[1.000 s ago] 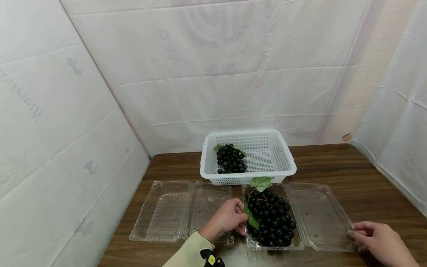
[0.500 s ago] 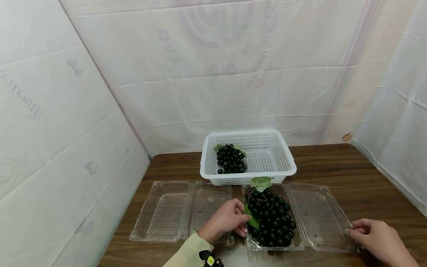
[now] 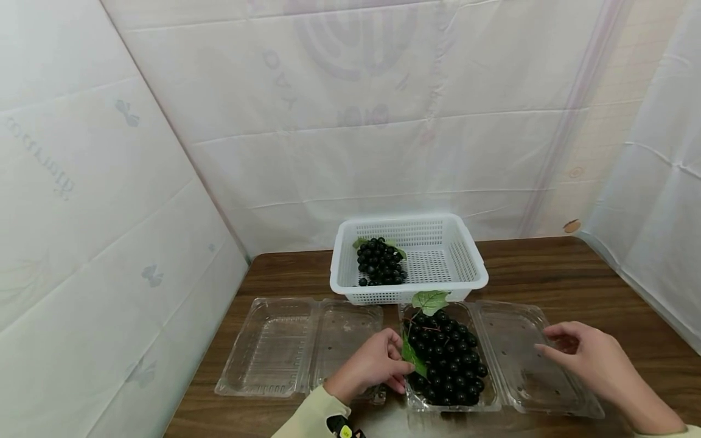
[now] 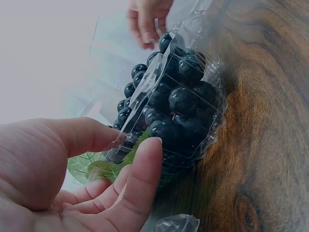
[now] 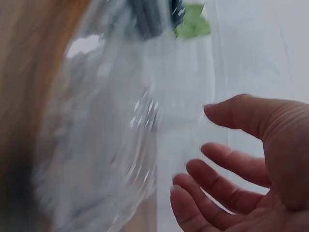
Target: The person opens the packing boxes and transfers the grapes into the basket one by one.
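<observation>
A bunch of dark grapes (image 3: 449, 359) with green leaves fills the base of a clear plastic clamshell box (image 3: 495, 398) in the head view. The lid (image 3: 523, 353) of that box lies folded out to the right. At the base's left side, my left hand (image 3: 372, 363) pinches the rim between thumb and forefinger, close to a leaf (image 3: 414, 358). In the left wrist view, grapes (image 4: 183, 101) show through the clear wall. My right hand (image 3: 594, 359) hovers above the lid's right part, thumb and fingers spread apart; the right wrist view shows nothing between the fingers.
Behind the box stands a white perforated basket (image 3: 471, 284) with a smaller bunch of dark grapes (image 3: 380, 260). A second clear clamshell box (image 3: 274, 350) lies unfolded on the left. The wooden table (image 3: 547, 267) is enclosed by pale hanging sheets (image 3: 306, 164).
My right hand has let go of the lid's outer right edge and moved up and left over the lid. The left hand stays at the box's rim.
</observation>
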`<state>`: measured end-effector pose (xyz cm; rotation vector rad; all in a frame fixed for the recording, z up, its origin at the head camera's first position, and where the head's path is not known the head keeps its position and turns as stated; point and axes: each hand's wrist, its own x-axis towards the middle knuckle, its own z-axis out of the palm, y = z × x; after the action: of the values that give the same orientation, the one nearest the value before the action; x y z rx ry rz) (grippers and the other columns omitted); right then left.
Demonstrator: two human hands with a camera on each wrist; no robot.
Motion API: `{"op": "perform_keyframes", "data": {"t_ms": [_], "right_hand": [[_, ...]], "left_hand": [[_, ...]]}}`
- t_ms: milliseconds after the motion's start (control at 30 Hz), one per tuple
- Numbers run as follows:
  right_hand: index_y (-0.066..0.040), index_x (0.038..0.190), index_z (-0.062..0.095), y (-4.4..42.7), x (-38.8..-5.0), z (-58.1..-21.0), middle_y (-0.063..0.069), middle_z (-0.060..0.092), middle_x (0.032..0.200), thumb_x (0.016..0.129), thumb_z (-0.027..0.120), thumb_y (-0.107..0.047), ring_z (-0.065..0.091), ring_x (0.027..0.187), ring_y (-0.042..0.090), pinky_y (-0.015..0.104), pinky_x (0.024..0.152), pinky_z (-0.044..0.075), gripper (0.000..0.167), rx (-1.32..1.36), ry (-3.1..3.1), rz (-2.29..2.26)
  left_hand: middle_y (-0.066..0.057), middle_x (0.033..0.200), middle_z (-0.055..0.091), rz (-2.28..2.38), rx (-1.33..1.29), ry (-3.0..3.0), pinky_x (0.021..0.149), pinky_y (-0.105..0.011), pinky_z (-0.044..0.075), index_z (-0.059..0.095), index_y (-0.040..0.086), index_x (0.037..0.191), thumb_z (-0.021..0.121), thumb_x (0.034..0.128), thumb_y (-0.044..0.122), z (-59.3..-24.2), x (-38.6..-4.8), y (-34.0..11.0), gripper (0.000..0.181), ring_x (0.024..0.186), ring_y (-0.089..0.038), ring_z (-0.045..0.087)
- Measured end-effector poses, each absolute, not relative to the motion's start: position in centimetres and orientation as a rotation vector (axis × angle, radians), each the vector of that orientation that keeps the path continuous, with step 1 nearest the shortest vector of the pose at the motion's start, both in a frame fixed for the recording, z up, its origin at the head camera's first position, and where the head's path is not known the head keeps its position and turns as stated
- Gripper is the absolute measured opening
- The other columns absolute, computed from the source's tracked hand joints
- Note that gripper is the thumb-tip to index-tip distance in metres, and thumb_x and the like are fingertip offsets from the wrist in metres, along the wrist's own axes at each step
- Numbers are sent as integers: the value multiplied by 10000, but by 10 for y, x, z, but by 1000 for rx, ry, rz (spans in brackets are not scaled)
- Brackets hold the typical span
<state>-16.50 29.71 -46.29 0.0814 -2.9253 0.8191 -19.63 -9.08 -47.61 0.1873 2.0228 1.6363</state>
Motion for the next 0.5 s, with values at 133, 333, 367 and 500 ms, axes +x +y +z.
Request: {"op": "perform_keyframes", "data": {"t_ms": [133,333,367,500], "right_hand": [[-97,1145,742,273,-172,-447,38,757,1065,894,788,-411,654,801,-25,214,660,548,405,242,-2930,922],[-82,1173,729,236,-185,-424,47,747,1121,899,777,-427,683,896,23,218,728,572,443,535,-2973,1112],[-76,1178,727,230,-188,-422,46,746,1124,895,781,-424,685,906,26,217,734,572,452,572,-2985,1148],[-47,1182,719,212,-195,-416,39,743,1107,890,787,-403,697,944,96,241,751,577,466,713,-3040,1216]], "left_hand": [[-107,866,596,1649,194,2052,577,-392,628,497,34,1121,731,880,-48,-479,-195,-90,345,583,-209,656],[-132,1005,591,1628,158,2104,651,-425,634,511,41,1227,743,852,-53,-479,-197,-90,451,668,-266,707],[-138,1037,594,1626,149,2104,668,-426,637,511,34,1251,744,847,-53,-479,-197,-89,474,688,-276,716],[-159,1148,604,1613,133,2105,708,-417,642,490,5,1362,736,843,-47,-477,-197,-88,577,750,-293,737]]}}
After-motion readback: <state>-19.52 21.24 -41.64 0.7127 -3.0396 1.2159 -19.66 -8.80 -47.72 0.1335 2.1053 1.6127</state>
